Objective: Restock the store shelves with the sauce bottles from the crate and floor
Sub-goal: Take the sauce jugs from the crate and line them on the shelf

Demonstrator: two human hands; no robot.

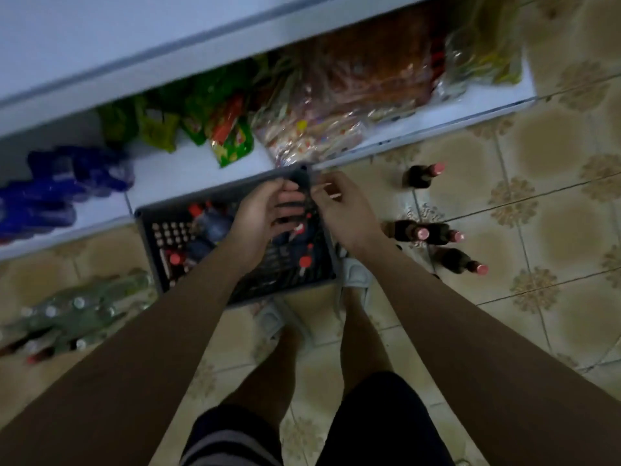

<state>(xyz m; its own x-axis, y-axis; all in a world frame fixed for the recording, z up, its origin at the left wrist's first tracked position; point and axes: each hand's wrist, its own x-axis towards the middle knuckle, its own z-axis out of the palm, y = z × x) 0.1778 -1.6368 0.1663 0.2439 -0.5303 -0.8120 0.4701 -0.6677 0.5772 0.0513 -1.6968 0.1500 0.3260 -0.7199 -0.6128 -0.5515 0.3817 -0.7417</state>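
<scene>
A dark plastic crate [161, 264] stands on the tiled floor against the bottom shelf [188, 169]. Inside it lie several dark sauce bottles with red caps [174, 258]. My left hand [265, 216] and my right hand [342, 210] hover close together over the crate's far right corner. The fingers of both are loosely curled, and I see nothing held in either, though the frame is blurred. More dark sauce bottles with pink-red caps stand on the floor to the right: one near the shelf [423, 174], a pair [420, 232] and another [463, 264].
The bottom shelf holds blue packs [50, 190], green snack packets [228, 136] and clear bagged goods [336, 95]. A pack of clear green bottles [67, 311] lies on the floor at the left. My feet in pale sandals [354, 274] stand just behind the crate.
</scene>
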